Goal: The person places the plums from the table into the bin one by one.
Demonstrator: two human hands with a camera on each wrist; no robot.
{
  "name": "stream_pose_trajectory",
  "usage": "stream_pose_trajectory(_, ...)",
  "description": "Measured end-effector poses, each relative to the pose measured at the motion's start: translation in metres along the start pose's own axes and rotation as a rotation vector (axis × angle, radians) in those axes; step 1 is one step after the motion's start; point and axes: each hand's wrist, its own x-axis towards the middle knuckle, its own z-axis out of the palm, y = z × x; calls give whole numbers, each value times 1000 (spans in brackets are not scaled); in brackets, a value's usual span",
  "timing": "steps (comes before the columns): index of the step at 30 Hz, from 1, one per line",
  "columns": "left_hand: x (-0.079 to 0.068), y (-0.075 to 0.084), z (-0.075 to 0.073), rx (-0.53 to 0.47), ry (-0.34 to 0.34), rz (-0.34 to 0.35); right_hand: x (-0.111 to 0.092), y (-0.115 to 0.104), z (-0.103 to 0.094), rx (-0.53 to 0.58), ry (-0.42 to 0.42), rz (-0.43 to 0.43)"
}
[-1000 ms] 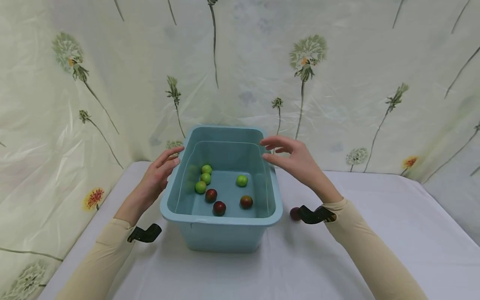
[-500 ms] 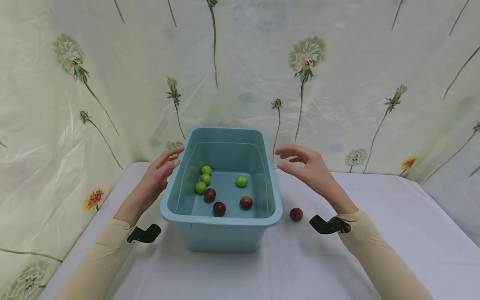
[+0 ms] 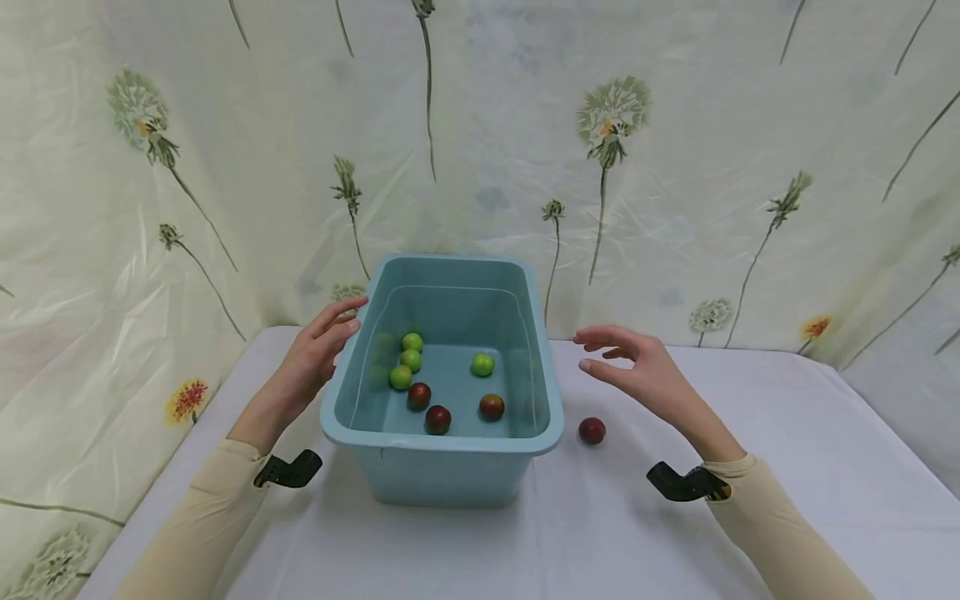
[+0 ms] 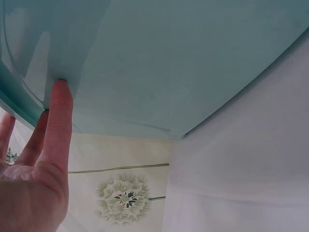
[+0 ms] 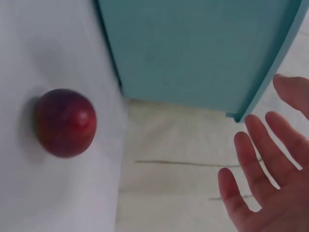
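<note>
A light blue plastic bin [image 3: 442, 471] stands on the table, with several small round fruits lying on its floor. Green ones such as this green fruit [image 3: 482, 364] lie mostly along the left wall; dark red ones such as this red fruit [image 3: 438, 419] lie nearer the front. My left hand [image 3: 303, 367] rests against the outer left side of the bin; in the left wrist view a straight digit [image 4: 60, 116] touches the wall below the rim. To the right, my right hand [image 3: 637, 367] hovers apart from the bin, its fingers relaxed and holding nothing. Below it, a dark red plum-like fruit [image 5: 65, 123] sits on the cloth.
A white cloth [image 3: 750, 467] covers the table. Behind and to the left hangs a pale curtain [image 3: 480, 125] printed with dandelions, close to the bin's back. Each wrist carries a black camera mount [image 3: 686, 482].
My right hand has moved away from the bin's right rim, to the right and down toward the near side. The red fruit outside is now fully in sight. My left hand stays put.
</note>
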Motion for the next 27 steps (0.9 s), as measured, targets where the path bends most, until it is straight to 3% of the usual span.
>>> stream_pose_trajectory(5, 0, 0, 0, -3, 3, 0, -8, 28, -3, -20, -26, -2)
stream_pose_trajectory(10, 0, 0, 0, 3, 0, -2, -15, 52, -3, -50, -104, 20)
stream_pose_trajectory(27, -1, -1, 1, -6, 3, 3, -37, 81, 6, -5, -256, 47)
